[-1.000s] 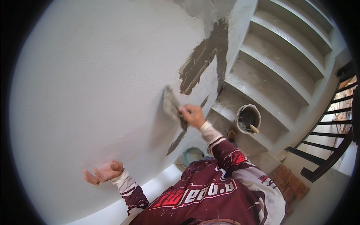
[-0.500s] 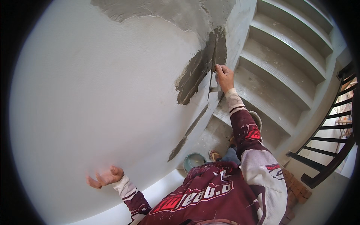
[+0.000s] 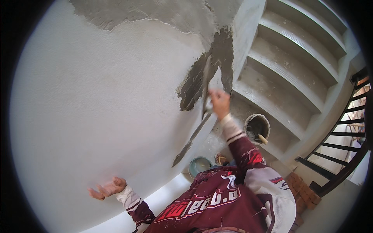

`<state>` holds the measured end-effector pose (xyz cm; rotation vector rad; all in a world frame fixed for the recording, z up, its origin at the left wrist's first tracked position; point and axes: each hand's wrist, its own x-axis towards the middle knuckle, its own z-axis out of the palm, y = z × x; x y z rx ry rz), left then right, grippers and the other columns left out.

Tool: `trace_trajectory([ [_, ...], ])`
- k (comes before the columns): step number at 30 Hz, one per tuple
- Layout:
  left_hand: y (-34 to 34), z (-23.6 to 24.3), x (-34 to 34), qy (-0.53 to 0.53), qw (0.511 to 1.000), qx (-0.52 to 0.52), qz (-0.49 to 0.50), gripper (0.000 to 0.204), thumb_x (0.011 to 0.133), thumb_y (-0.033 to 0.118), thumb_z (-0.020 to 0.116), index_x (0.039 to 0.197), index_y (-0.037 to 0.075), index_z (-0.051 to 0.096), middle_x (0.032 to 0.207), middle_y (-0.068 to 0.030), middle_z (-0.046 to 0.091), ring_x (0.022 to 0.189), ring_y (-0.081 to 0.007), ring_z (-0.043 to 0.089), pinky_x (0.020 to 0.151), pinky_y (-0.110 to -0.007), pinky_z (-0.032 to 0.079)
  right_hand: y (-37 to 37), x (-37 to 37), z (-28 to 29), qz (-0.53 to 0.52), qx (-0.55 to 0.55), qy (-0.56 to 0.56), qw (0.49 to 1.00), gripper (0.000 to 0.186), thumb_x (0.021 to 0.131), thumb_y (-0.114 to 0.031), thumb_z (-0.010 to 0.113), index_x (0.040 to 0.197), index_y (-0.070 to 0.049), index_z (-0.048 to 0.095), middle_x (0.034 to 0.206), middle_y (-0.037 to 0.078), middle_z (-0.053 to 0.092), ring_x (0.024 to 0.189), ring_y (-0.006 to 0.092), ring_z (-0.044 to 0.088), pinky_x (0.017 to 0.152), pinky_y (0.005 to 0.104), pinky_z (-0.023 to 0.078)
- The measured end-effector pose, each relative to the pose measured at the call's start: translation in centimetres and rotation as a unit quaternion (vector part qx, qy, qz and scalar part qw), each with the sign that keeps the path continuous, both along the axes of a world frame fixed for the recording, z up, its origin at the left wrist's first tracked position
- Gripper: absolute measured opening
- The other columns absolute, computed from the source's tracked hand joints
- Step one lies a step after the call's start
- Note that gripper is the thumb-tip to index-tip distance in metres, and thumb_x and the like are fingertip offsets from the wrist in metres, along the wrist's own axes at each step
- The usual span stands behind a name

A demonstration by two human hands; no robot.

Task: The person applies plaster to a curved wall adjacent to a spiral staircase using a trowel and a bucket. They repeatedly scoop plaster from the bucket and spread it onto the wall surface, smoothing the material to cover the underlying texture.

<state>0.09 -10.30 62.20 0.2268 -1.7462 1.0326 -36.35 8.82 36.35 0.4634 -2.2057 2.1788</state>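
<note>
My right hand point(image 3: 220, 104) is closed around a plastering trowel point(image 3: 206, 77), whose long blade I see nearly edge-on against the wall; its handle is mostly hidden by my fingers. Around the blade lies a dark wet mortar patch point(image 3: 192, 83), with a pale bare strip of wall beside the hand. A thin dark mortar streak point(image 3: 190, 144) runs down from there along the wall's lower part. On the left, my left hand point(image 3: 108, 188) is held out before the white wall point(image 3: 101, 116), empty, its fingers apart, slightly curled and blurred.
Concrete stairs point(image 3: 287, 73) climb at the right, beside a dark railing point(image 3: 340, 165). A bucket point(image 3: 247, 128) holding grey mortar and a wooden-handled tool point(image 3: 263, 138) stands by the steps. A greenish bucket point(image 3: 199, 166) is near my feet. Bricks point(image 3: 305, 192) are stacked at lower right.
My right hand and the trowel have moved down and left along the wall. The mortar bucket, mostly hidden behind my arm before, now shows. My left hand has barely moved.
</note>
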Motion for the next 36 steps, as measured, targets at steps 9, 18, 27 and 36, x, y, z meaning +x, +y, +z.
trace_trajectory([
  [9, -0.6, -0.2, -0.5, -0.014, 0.998, 0.009, -0.063, 0.056, 0.094, 0.045, 0.050, 0.130, 0.003, 0.040, 0.140, -0.0221, 0.034, 0.133, -0.0347, 0.026, 0.108, -0.052, 0.024, 2.4, -14.5, 2.9, 0.086, -0.078, -0.072, 0.991, 0.029, 0.092, -0.027, 0.065, 0.085, 0.002, 0.069, 0.065, -0.003, 0.056, 0.062, 0.0070, 0.048, 0.056, 0.0262, 0.040],
  [18, -0.8, 0.2, -0.7, -0.024, 0.998, -0.020, -0.054, 0.059, 0.093, 0.049, 0.045, 0.130, 0.003, 0.043, 0.141, -0.0237, 0.035, 0.136, -0.0320, 0.029, 0.110, -0.049, 0.022, -0.2, -0.6, 1.8, 0.142, -0.024, -0.045, 0.989, 0.024, 0.092, -0.021, 0.065, 0.087, 0.003, 0.067, 0.071, 0.001, 0.062, 0.068, 0.0070, 0.053, 0.062, 0.0244, 0.045],
  [27, -1.2, -0.1, -0.5, -0.013, 0.996, -0.036, -0.081, 0.056, 0.093, 0.048, 0.046, 0.127, 0.003, 0.046, 0.136, -0.0255, 0.041, 0.134, -0.0327, 0.025, 0.110, -0.051, 0.018, -2.8, 11.2, 1.3, 0.202, -0.020, -0.010, 0.979, 0.027, 0.088, -0.030, 0.067, 0.082, -0.004, 0.069, 0.068, 0.015, 0.060, 0.058, 0.0256, 0.059, 0.056, 0.0326, 0.046],
  [36, -1.2, -0.5, -0.4, 0.022, 0.991, -0.024, -0.133, 0.051, 0.091, 0.044, 0.051, 0.122, 0.004, 0.050, 0.136, -0.0269, 0.044, 0.138, -0.0306, 0.016, 0.112, -0.051, 0.011, 1.5, 4.3, 0.2, 0.070, -0.160, -0.209, 0.962, 0.034, 0.094, -0.033, 0.061, 0.082, -0.001, 0.066, 0.059, -0.002, 0.052, 0.049, 0.0072, 0.049, 0.046, 0.0252, 0.043],
])
